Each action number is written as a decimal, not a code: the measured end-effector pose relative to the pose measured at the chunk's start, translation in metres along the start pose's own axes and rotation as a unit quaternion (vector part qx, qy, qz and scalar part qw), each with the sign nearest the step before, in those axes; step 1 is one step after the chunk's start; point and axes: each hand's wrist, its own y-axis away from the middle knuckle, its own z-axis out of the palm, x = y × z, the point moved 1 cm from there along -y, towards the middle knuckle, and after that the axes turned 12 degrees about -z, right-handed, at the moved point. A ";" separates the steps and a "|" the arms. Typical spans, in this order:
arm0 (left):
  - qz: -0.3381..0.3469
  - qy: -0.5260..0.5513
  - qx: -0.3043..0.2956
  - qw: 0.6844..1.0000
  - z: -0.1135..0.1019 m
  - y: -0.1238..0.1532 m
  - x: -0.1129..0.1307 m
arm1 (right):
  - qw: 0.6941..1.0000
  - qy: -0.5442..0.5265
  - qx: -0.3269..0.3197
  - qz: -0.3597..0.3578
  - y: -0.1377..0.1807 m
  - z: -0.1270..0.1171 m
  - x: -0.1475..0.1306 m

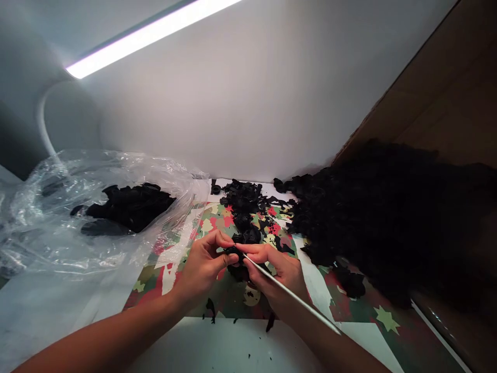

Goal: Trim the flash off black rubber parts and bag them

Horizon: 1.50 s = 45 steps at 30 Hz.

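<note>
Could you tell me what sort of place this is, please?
Probably a small piecework bench: a heap of small black moulded parts, a clear plastic bag holding more, a bright strip lamp. The left hand and right hand hold one black part and a thin white stick.

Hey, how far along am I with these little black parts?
Looks early. Done, probably: a modest batch of black parts sits in the clear bag. In hand: left hand and right hand pinch one small black piece, the right also holding a thin rod. Left: a small heap ahead and the far larger black pile on the right.
</note>
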 end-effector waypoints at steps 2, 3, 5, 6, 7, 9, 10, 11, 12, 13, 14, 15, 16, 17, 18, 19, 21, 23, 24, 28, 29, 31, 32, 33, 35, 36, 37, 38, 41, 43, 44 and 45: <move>0.003 -0.015 0.011 1.000 0.001 0.001 0.001 | 0.999 0.033 0.005 -0.041 0.001 0.003 0.000; 0.003 -0.020 0.016 1.000 0.001 0.001 0.001 | 0.996 0.052 0.012 -0.071 0.002 0.005 0.000; 0.003 -0.026 0.022 0.999 0.002 0.002 0.001 | 0.989 0.084 0.032 -0.120 0.003 0.009 0.001; 0.003 -0.025 0.025 0.999 0.003 0.002 0.001 | 0.986 0.095 0.039 -0.131 0.003 0.011 0.002; 0.002 -0.024 0.027 0.999 0.003 0.001 0.000 | 0.985 0.102 0.043 -0.132 0.003 0.012 0.002; 0.000 -0.017 0.027 0.999 0.003 0.000 -0.002 | 0.988 0.108 0.036 -0.109 0.003 0.014 0.003; -0.002 -0.013 0.026 1.000 0.003 -0.001 -0.002 | 0.989 0.108 0.034 -0.098 0.003 0.014 0.003; 0.000 -0.009 0.024 1.000 0.003 -0.001 -0.003 | 0.990 0.109 0.031 -0.090 0.003 0.014 0.003; 0.002 -0.005 0.020 1.000 0.003 -0.001 -0.002 | 0.990 0.111 0.030 -0.081 0.003 0.013 0.004; 0.004 0.001 0.014 1.000 0.004 -0.001 -0.002 | 0.991 0.114 0.028 -0.072 0.002 0.011 0.004; 0.007 0.007 0.007 1.000 0.005 0.000 -0.001 | 0.991 0.117 0.025 -0.059 0.002 0.010 0.005; 0.010 0.013 -0.001 1.000 0.005 0.001 0.000 | 0.992 0.117 0.022 -0.041 0.002 0.008 0.006; 0.013 0.020 -0.008 1.000 0.006 0.002 0.001 | 0.993 0.112 0.017 -0.018 0.002 0.007 0.007; 0.015 0.026 -0.015 0.999 0.006 0.002 0.002 | 0.995 0.098 0.016 0.007 0.001 0.005 0.007; 0.018 0.032 -0.018 0.999 0.005 0.003 0.002 | 0.996 0.077 0.021 0.026 0.000 0.004 0.006; 0.019 0.038 -0.021 0.999 0.005 0.003 0.002 | 0.997 0.051 0.030 0.041 0.000 0.003 0.005; 0.016 0.053 -0.030 0.998 0.003 0.001 0.000 | 0.997 0.005 0.054 0.054 -0.002 0.001 0.000; 0.008 0.075 -0.039 0.996 0.003 -0.001 -0.001 | 0.995 -0.020 0.075 0.055 -0.003 0.001 -0.003; 0.003 0.090 -0.042 0.995 0.003 -0.002 -0.001 | 0.995 -0.026 0.081 0.058 -0.003 0.000 -0.004; -0.026 0.147 -0.046 0.988 0.007 -0.004 0.003 | 0.992 -0.034 0.093 0.082 -0.003 -0.004 -0.002; -0.034 0.155 -0.045 0.986 0.008 -0.005 0.004 | 0.991 -0.032 0.094 0.087 -0.003 -0.005 -0.001; -0.050 0.162 -0.043 0.985 0.009 -0.005 0.006 | 0.991 -0.024 0.087 0.097 -0.003 -0.007 0.001; -0.058 0.159 -0.041 0.985 0.008 -0.005 0.006 | 0.991 -0.023 0.081 0.105 -0.003 -0.008 0.003; -0.063 0.150 -0.039 0.986 0.007 -0.005 0.006 | 0.990 -0.024 0.074 0.117 -0.002 -0.008 0.004; -0.057 0.104 -0.033 0.992 0.005 -0.005 0.005 | 0.987 -0.028 0.060 0.148 -0.001 -0.009 0.006; -0.045 0.068 -0.029 0.996 0.004 -0.005 0.004 | 0.985 -0.032 0.049 0.162 -0.001 -0.009 0.007; -0.027 0.030 -0.022 0.999 0.004 -0.004 0.004 | 0.983 -0.038 0.037 0.174 0.000 -0.008 0.009; -0.007 -0.007 -0.014 1.000 0.004 -0.003 0.004 | 0.982 -0.045 0.023 0.181 0.000 -0.007 0.010; 0.033 -0.069 0.013 0.997 0.005 0.001 0.004 | 0.981 -0.077 -0.025 0.175 0.000 -0.003 0.011; 0.051 -0.086 0.024 0.995 0.006 0.003 0.005 | 0.983 -0.083 -0.039 0.158 0.000 0.000 0.011; 0.062 -0.094 0.023 0.993 0.007 0.004 0.006 | 0.985 -0.079 -0.040 0.150 0.000 0.002 0.011; 0.074 -0.102 0.018 0.992 0.007 0.004 0.007 | 0.986 -0.070 -0.037 0.144 -0.001 0.002 0.011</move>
